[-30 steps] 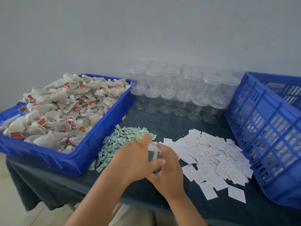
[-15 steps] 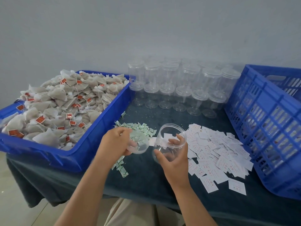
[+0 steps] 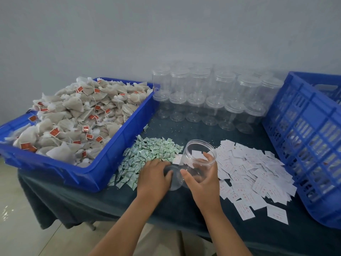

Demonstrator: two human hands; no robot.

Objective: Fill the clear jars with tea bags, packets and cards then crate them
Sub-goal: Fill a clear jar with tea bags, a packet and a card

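Note:
My right hand [image 3: 203,182] grips an open clear jar [image 3: 200,151] that is tilted, with its mouth facing up and away, above the dark tablecloth. My left hand [image 3: 154,179] is just left of the jar's base and holds the jar's clear lid [image 3: 168,169] low over the cloth. A heap of small green packets [image 3: 153,151] lies just beyond my left hand. White cards [image 3: 254,174] spread to the right of the jar. Tea bags with red tags [image 3: 77,115] fill the blue tray [image 3: 110,150] on the left.
Several capped clear jars [image 3: 212,100] are stacked in two layers at the back against the wall. A tall blue slatted crate [image 3: 304,145] stands at the right edge. The table's front edge runs just under my forearms.
Both hands were closed round the capped jar; the lid came off in my left hand. That hand has now dropped toward the cloth beside the jar's base.

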